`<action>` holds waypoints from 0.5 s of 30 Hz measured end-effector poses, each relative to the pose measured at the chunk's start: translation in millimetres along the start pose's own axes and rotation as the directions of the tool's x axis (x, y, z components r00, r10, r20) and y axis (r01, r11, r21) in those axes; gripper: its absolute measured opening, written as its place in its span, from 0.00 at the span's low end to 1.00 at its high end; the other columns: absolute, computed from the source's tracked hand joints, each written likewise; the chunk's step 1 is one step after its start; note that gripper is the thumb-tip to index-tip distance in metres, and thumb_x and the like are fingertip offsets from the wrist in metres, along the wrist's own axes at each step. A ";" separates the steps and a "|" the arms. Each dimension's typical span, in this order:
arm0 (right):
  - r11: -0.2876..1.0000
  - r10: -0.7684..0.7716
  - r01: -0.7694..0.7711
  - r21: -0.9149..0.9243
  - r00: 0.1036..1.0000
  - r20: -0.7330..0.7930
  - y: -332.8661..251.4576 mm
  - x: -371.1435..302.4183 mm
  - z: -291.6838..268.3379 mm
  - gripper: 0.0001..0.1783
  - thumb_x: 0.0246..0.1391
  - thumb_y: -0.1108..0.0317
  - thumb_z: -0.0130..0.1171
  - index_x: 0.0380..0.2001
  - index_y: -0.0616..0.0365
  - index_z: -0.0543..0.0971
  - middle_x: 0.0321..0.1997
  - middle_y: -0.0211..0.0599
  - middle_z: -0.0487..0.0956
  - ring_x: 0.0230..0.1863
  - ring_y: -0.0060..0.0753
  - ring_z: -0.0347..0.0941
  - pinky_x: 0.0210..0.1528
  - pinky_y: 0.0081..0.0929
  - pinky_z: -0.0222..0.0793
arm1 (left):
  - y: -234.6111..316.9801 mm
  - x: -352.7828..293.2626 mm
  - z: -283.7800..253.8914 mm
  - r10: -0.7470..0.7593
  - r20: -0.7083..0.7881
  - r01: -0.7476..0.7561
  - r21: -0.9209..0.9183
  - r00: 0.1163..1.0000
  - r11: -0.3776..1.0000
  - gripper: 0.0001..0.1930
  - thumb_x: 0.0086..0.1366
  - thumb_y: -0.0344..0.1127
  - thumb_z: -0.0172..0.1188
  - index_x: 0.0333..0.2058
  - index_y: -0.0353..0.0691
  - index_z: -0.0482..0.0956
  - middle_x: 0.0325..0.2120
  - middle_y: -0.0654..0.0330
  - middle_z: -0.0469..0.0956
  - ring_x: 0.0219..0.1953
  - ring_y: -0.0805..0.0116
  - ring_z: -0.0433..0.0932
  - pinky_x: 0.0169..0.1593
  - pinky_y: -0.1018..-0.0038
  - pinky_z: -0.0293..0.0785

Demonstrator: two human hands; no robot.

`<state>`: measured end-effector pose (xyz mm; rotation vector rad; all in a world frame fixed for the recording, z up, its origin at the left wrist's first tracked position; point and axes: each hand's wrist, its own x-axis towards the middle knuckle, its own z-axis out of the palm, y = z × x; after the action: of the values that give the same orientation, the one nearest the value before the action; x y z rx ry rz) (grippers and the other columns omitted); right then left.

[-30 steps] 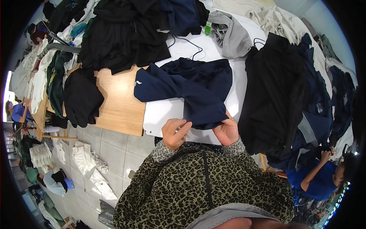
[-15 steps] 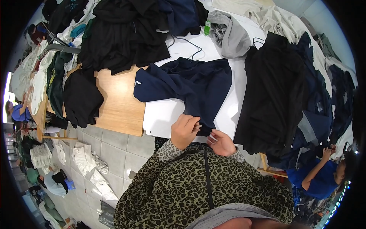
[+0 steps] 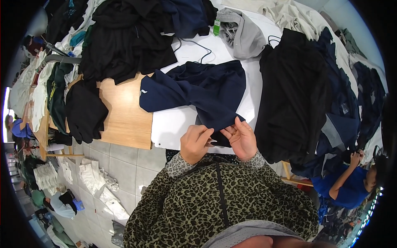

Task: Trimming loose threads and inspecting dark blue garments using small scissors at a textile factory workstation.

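Navy pants [image 3: 215,91] lie on the white tabletop, one leg pointing left with a small white mark near its end, the other leg toward me. My right hand [image 3: 244,140] pinches the near leg's hem between thumb and fingers. Beside it, my left hand [image 3: 196,144] is curled closed at the hem's left corner. Pale pointed tips stick out from its fingers, looking like small thread snips [image 3: 212,141]; the rest is hidden in the palm. Dark cloth hangs below the hem, between the hands.
Black garments [image 3: 128,41] are heaped at the far left, and a black folded garment [image 3: 84,109] lies beside the wooden tabletop [image 3: 126,111]. A grey garment [image 3: 242,33] with a green tag lies far off. Black pants [image 3: 291,99] are stacked right. A co-worker [image 3: 347,182] in blue is at right.
My right hand has risen and now grips the hem, lifting and spreading its right corner. My left hand has shifted slightly left and down. The whole view has shifted a little.
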<state>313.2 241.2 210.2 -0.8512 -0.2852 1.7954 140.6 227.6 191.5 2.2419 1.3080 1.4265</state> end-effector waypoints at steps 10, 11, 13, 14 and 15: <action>0.998 -0.025 0.023 0.054 0.999 0.020 1.5 0.9 -5.8 0.16 0.64 0.64 0.42 0.48 0.64 0.66 0.49 0.42 0.74 0.48 0.36 0.74 0.50 0.36 0.72 | -1.0 -0.7 -3.5 0.049 0.078 -0.049 0.008 0.996 0.999 0.22 0.33 0.22 0.64 0.35 0.37 0.79 0.30 0.60 0.72 0.29 0.63 0.73 0.26 0.74 0.71; 0.998 -0.024 0.023 0.056 1.000 0.020 1.6 1.0 -6.1 0.15 0.63 0.64 0.43 0.48 0.64 0.66 0.49 0.42 0.74 0.47 0.35 0.74 0.50 0.35 0.72 | -1.0 -0.8 -3.7 0.045 0.094 -0.045 -0.002 0.995 0.999 0.21 0.36 0.21 0.65 0.36 0.37 0.79 0.30 0.59 0.71 0.29 0.64 0.73 0.26 0.75 0.71; 0.998 -0.015 0.012 0.058 0.999 0.049 1.5 2.0 -9.4 0.15 0.63 0.65 0.43 0.48 0.63 0.66 0.49 0.41 0.74 0.47 0.34 0.74 0.49 0.35 0.72 | 8.5 1.3 -6.3 -0.196 0.129 0.220 -0.220 0.972 0.950 0.20 0.41 0.22 0.65 0.38 0.37 0.79 0.31 0.59 0.71 0.30 0.67 0.73 0.27 0.77 0.71; 0.998 -0.007 0.002 0.061 0.997 0.077 1.8 2.6 -11.2 0.15 0.63 0.65 0.43 0.49 0.63 0.66 0.49 0.41 0.74 0.47 0.34 0.74 0.48 0.34 0.72 | 11.9 2.1 -7.1 -0.407 0.216 0.461 -0.411 0.888 0.787 0.19 0.45 0.23 0.65 0.39 0.37 0.78 0.33 0.59 0.71 0.31 0.70 0.73 0.29 0.78 0.70; 0.998 -0.007 0.002 0.059 0.997 0.076 3.1 2.2 -12.7 0.15 0.63 0.65 0.43 0.49 0.63 0.66 0.49 0.41 0.74 0.47 0.34 0.74 0.48 0.34 0.72 | 7.4 5.2 -10.1 -0.492 0.308 0.579 -0.501 0.814 0.644 0.18 0.53 0.27 0.63 0.45 0.36 0.75 0.37 0.60 0.72 0.33 0.76 0.71 0.33 0.81 0.69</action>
<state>319.2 239.4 198.5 -0.7417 -0.2818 1.8259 137.6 224.2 204.3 1.3615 1.1462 1.1825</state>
